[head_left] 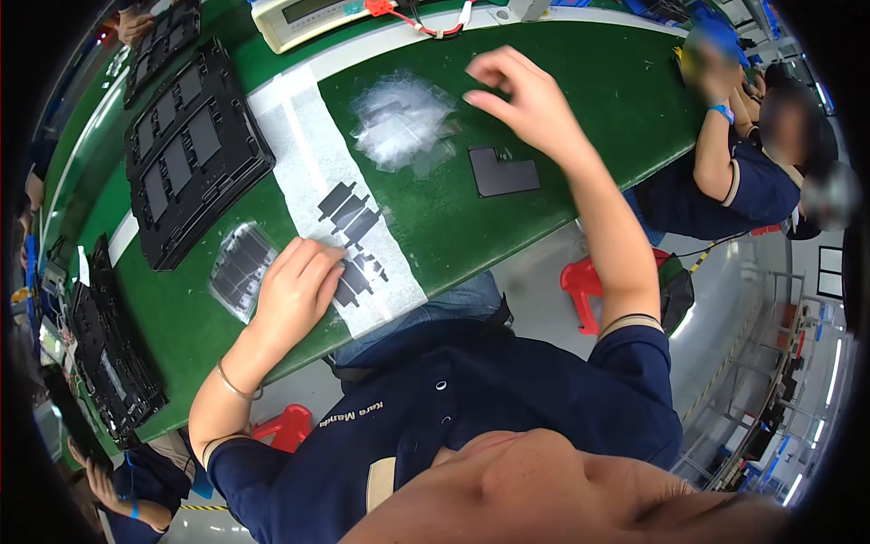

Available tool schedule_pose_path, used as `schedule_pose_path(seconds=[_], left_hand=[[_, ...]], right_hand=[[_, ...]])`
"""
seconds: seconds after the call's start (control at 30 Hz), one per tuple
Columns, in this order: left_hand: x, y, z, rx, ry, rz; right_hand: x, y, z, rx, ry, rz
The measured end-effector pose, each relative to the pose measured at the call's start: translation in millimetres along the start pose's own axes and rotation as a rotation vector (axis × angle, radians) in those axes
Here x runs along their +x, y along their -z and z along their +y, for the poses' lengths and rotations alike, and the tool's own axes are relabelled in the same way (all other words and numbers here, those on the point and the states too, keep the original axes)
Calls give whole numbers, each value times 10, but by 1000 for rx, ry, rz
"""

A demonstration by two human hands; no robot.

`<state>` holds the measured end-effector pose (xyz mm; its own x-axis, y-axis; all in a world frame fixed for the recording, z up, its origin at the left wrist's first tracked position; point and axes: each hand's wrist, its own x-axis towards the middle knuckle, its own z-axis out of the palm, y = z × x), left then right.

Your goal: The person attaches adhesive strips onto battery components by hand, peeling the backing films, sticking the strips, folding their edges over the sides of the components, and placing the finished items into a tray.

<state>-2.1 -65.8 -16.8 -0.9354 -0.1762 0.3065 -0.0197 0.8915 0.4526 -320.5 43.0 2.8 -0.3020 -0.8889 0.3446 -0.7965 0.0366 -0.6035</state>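
While my left hand [294,286] lies flat, fingers together, on the black parts [352,238] on the white strip [308,154], my right hand [526,100], open and empty above the bags [403,122], could scatter them.

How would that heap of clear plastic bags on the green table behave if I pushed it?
The heap of clear plastic bags looks thin and crinkled, so probably floppy and very light. The bags lie loosely overlapped, so a push would likely scatter them rather than move them together. The glossy film may slip on the green table.
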Motion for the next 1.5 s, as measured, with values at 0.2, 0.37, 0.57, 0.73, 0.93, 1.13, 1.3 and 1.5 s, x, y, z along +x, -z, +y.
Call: schedule_pose_path(seconds=[0.2, 0.37, 0.57, 0.73, 0.93, 1.13, 1.3, 1.5], left_hand=[[-25, -45, -25, -80, -46, 8], [-84, -87, -61, -76, -77, 17], [-95, -58, -76, -47, -69, -1], [-83, -72, -79, -74, -110, -4], [-59, -61, -98, -72, -131, -22], [-8, -43, -69, -47, -120, 59], [-32, -13, 109, -832, 316, 116], [-57, 66, 327, -922, 442, -125]], right_hand=[[-923, 212, -160, -214, -112, -216], [-863, 204, -179, -170, -291, -254], [-717, 211, -330, -88, -198, -271], [-657, 58, -466, 84, -142, -258], [-649, -246, -655, 256, -7, -321], [-610, -409, -766, 327, -43, -333], [-583, -519, -904, 540, -45, -422], [-524, -600, -1117, 593, 45, -436]])
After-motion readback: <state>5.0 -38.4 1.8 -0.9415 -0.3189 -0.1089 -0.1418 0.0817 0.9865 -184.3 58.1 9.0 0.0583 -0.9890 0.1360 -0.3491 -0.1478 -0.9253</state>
